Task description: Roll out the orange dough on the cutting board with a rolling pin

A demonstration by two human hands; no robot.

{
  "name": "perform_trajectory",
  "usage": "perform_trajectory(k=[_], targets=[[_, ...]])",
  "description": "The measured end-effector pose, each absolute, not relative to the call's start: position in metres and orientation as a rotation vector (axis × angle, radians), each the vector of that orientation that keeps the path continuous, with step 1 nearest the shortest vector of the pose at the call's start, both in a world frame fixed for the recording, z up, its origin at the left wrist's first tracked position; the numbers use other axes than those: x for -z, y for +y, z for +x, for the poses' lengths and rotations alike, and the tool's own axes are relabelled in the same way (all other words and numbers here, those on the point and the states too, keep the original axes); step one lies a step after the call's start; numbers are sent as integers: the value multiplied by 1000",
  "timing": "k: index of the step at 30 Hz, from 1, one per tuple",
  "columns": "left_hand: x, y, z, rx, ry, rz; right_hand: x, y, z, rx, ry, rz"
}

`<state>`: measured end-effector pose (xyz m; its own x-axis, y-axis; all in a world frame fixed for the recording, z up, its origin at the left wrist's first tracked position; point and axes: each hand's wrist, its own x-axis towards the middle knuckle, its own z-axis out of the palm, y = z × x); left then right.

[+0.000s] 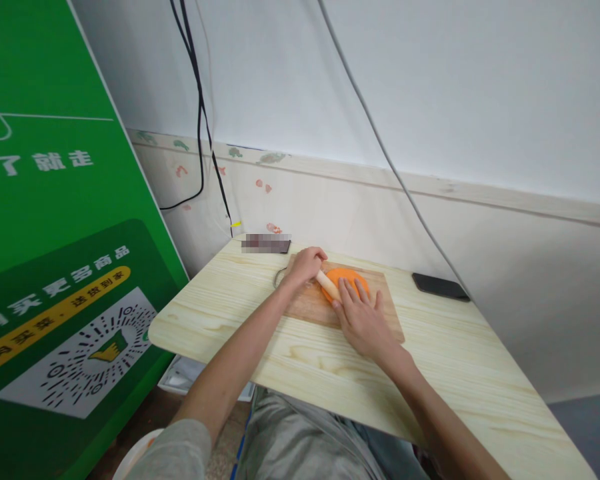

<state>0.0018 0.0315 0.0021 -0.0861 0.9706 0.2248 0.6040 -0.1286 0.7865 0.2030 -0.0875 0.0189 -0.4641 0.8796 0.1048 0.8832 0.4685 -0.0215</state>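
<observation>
A sleeve (173, 448) lies nearest, below the grip. The right hand (363, 321) rests with fingers outstretched on an orange disc (349, 274), atop a wooden board (310, 309). The left hand (305, 265) is closed around a pale rod (327, 285), immediately left of the disc's centre; beyond this grip stands the wall (310, 200).

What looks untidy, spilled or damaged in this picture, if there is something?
The black cables dangle loosely before the wall, and a grey cable slants across it, which looks untidy. Around the orange disc and rolling pin, no spill or damage shows.
</observation>
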Motion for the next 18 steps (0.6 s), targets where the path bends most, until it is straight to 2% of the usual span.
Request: perform_trajectory(k=[5, 18], targets=[[-2, 32, 1, -1110, 1679, 1762, -19, -88, 200, 31, -2601, -1628], [-5, 24, -2, -1142, 1585, 1759, -10, -105, 180, 250, -2542, -1544]])
